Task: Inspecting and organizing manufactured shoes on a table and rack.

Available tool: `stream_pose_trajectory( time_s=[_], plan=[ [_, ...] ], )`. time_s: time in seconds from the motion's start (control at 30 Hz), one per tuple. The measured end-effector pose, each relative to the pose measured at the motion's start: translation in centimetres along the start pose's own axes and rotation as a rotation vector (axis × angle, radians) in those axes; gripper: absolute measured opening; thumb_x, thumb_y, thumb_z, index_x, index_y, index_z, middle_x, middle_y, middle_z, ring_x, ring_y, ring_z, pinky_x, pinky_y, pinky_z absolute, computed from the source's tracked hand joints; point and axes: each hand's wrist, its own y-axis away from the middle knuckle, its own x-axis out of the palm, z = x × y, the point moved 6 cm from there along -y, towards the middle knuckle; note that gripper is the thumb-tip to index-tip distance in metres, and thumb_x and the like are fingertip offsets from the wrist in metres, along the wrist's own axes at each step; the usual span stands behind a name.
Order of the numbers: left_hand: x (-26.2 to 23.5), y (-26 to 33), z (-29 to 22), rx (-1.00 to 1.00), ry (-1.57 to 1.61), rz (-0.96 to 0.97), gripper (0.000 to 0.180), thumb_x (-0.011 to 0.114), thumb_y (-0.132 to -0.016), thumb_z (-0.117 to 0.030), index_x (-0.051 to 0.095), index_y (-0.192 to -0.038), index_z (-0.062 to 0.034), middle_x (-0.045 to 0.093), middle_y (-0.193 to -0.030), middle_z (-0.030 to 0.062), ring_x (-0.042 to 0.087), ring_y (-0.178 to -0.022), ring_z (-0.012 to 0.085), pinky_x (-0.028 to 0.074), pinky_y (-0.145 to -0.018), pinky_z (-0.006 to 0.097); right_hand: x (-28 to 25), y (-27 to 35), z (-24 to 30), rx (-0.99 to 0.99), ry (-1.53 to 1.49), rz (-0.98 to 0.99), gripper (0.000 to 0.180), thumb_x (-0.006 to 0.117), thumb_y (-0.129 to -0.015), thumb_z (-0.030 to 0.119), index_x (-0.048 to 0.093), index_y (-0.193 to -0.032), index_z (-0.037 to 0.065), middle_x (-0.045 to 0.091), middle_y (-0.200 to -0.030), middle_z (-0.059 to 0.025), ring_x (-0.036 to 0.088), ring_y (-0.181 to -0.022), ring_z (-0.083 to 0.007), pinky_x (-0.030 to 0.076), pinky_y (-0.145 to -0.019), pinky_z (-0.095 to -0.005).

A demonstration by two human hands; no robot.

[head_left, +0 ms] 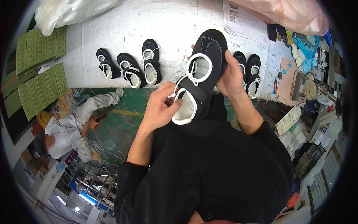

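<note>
A black shoe (217, 56) with white trim, a strap across it and white laces is held up before me, toe pointing away. My right hand (232, 76) grips its right side near the toe, thumb on the upper and fingertips showing on the far side. My left hand (163, 106) is closed on the heel end, thumb at the white-edged opening and fingers outside. A white lace (183, 76), knotted at the middle of the shoe, trails down toward the left fingers; whether they also pinch it, I cannot tell.
Several similar shoes lie on the white table (112, 30): a shoe (151, 61) among those on the left, a shoe (254, 74) among those on the right. Papers (246, 26), plastic bags (74, 13) and green quilted pads (41, 48) surround them. Another person (69, 130) sits at left.
</note>
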Motion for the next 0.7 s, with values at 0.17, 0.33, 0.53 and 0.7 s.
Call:
stream_pose_trajectory(
  time_s=[0.17, 0.33, 0.53, 0.7],
  plan=[
    [-0.2, 1.1, -2.7, 0.239, -0.334, -0.1, 0.06, 0.068, -0.072, 0.003, 0.065, -0.131, -0.0041, 0.062, -0.095, 0.0087, 0.063, -0.07, 0.0174, 0.053, -0.06, 0.028, 2.5, 0.4, 1.2, -0.07, 0.051, 0.112, 0.076, 0.03, -0.1, 0.051, 0.036, -0.15, -0.006, 0.038, -0.153, -0.0305, 0.047, -0.136, -0.0459, 0.039, -0.114, -0.054],
    [-0.1, 2.2, -5.7, 0.354, -0.645, -0.205, 0.057, 0.069, -0.071, -0.001, 0.069, -0.127, -0.007, 0.062, -0.092, 0.0048, 0.063, -0.065, 0.0199, 0.052, -0.057, 0.031, 1.5, 0.3, 1.1, -0.073, -0.102, -0.042, 0.082, 0.033, -0.097, 0.06, 0.044, -0.145, -0.005, 0.05, -0.144, -0.031, 0.049, -0.135, -0.0438, 0.04, -0.114, -0.0527],
    [-0.6, 2.8, -6.8, 0.442, -0.769, -0.296, 0.058, 0.073, -0.071, -0.004, 0.068, -0.128, -0.0071, 0.062, -0.098, 0.0068, 0.064, -0.073, 0.0211, 0.053, -0.064, 0.033, 1.7, -0.2, 1.5, -0.13, -0.223, -0.111, 0.067, 0.045, -0.095, 0.055, 0.062, -0.127, -0.001, 0.067, -0.125, -0.0218, 0.06, -0.123, -0.0391, 0.046, -0.108, -0.0486],
    [-2.0, 2.3, -3.5, 0.124, -0.387, -0.261, 0.097, 0.084, -0.069, -0.016, 0.036, -0.152, -0.0009, 0.053, -0.129, 0.0221, 0.059, -0.117, 0.032, 0.054, -0.09, 0.039, 2.2, -0.1, 1.7, -0.224, -0.256, 0.015, 0.073, 0.038, -0.093, 0.057, 0.062, -0.127, -0.003, 0.067, -0.123, -0.0244, 0.059, -0.123, -0.0415, 0.048, -0.104, -0.0507]
  ],
)
